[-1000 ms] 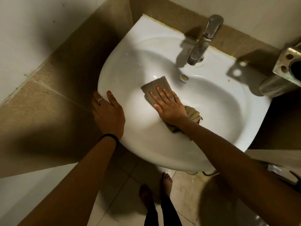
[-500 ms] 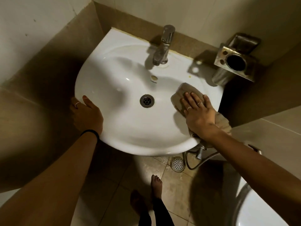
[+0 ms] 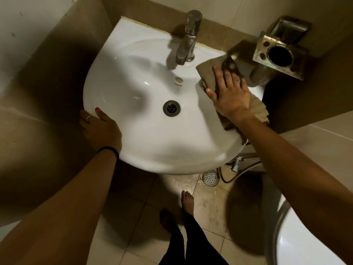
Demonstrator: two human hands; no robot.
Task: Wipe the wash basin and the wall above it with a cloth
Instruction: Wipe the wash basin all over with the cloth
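Nearest the camera, two bare feet (image 3: 188, 201) are seen on the tiled floor (image 3: 133, 226), with a round floor drain (image 3: 210, 177) just beyond them under the basin's front edge. A curved white fixture (image 3: 305, 245) is cut off at the lower right corner.

The left hand (image 3: 102, 129) is laid on the left rim of the wash basin (image 3: 145, 142); its thumb is rested on top of the rim and a ring is worn on one finger, but the other fingers are hidden below the edge, so their curl cannot be told. A black band (image 3: 108, 150) is worn on that wrist.

The right hand (image 3: 232, 94) is pressed flat, fingers straight and spread, on the cloth (image 3: 208, 73), which is spread over the basin's right rim just beside the tap (image 3: 188, 41); part of the cloth is draped over the rim's outer edge.

The plughole (image 3: 171, 108) is seen in the bowl's middle. Farther back, a metal holder (image 3: 280, 54) is fixed to the wall (image 3: 238, 12) above the basin's right corner.
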